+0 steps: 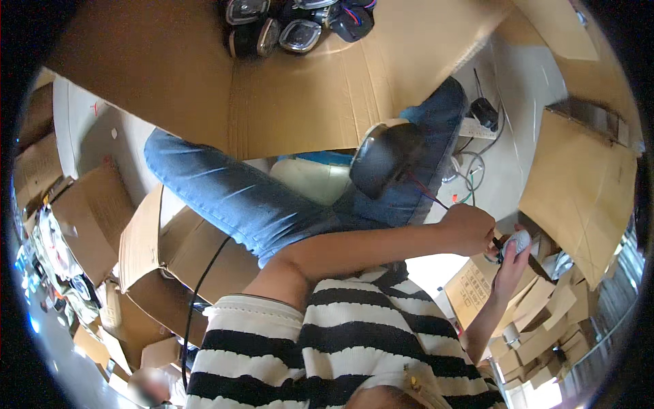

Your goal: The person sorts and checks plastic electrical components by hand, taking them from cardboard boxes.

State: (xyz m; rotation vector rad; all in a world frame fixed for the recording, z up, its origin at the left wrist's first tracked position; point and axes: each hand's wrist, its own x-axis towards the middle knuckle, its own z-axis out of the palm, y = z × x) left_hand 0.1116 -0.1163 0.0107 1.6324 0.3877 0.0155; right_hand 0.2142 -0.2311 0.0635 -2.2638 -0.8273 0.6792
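A black lamp (385, 160) with a rounded housing rests at my right thigh. From its back a thin dark red wire (428, 189) runs to my left hand (470, 228). That hand reaches across my body, its fingers closed at the wire, with a short black piece (499, 247) sticking out beyond them. Just beside it, my right hand (511, 267) grips a small white rounded object (520, 241), whose kind I cannot make out. The two hands are close together to the right of my lap. Several black lamps with clear lenses (300, 35) lie on cardboard ahead of me.
A large cardboard sheet or box flap (300, 109) spreads over my knees. Open cartons stand left (160, 245) and right (579, 191). On the floor at right are a black plug (484, 113), a white power strip (477, 128) and loose cables. A black cable (197, 286) hangs at left.
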